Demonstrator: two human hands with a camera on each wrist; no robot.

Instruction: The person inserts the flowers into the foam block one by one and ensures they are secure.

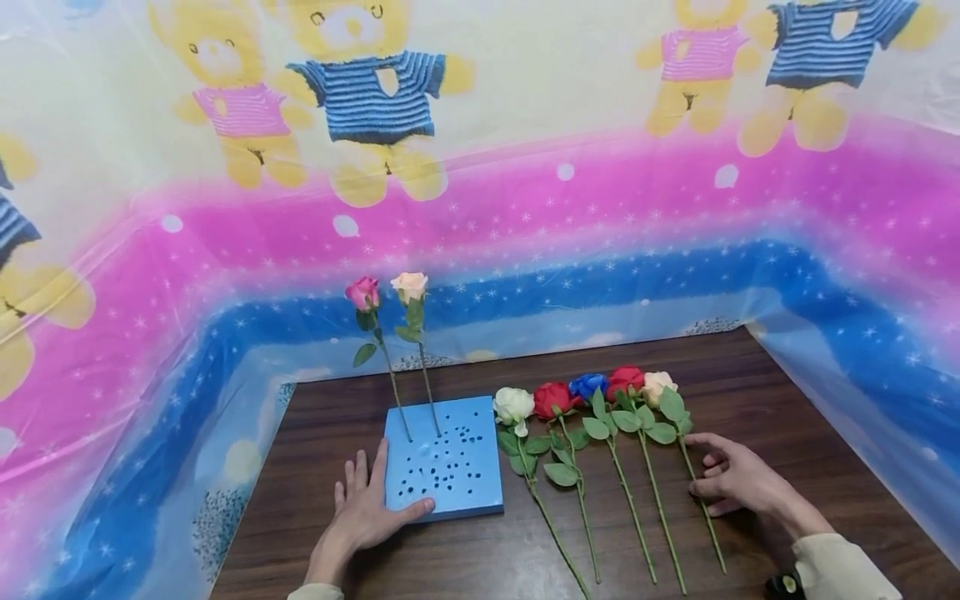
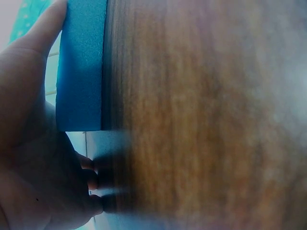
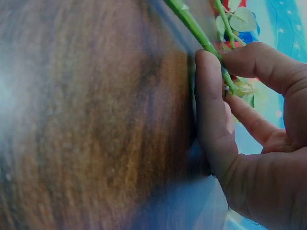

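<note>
Currently pinching, with the right hand (image 1: 738, 479) at four o'clock in the head view, the stem of the lying peach rose (image 1: 672, 406), on the dark tabletop (image 1: 322, 433). Also bracing, with the left hand (image 1: 366, 510), the blue block (image 1: 453, 504) at its eight o'clock, with thumb laid along the near edge and fingers stretched rather than curled, well apart from the right hand. Best, in all likelihood, to pinch below the leaves, lightly enough not to crush the stem, and to ease clear of the red rose (image 1: 625, 383) at ten o'clock from the fingers, given such close foliage. Probably wise, too, to press the block sideways without tipping, so as not to jostle the pink rose (image 1: 363, 293) and pale rose (image 1: 410, 287) upright toward its eleven o'clock.
</note>
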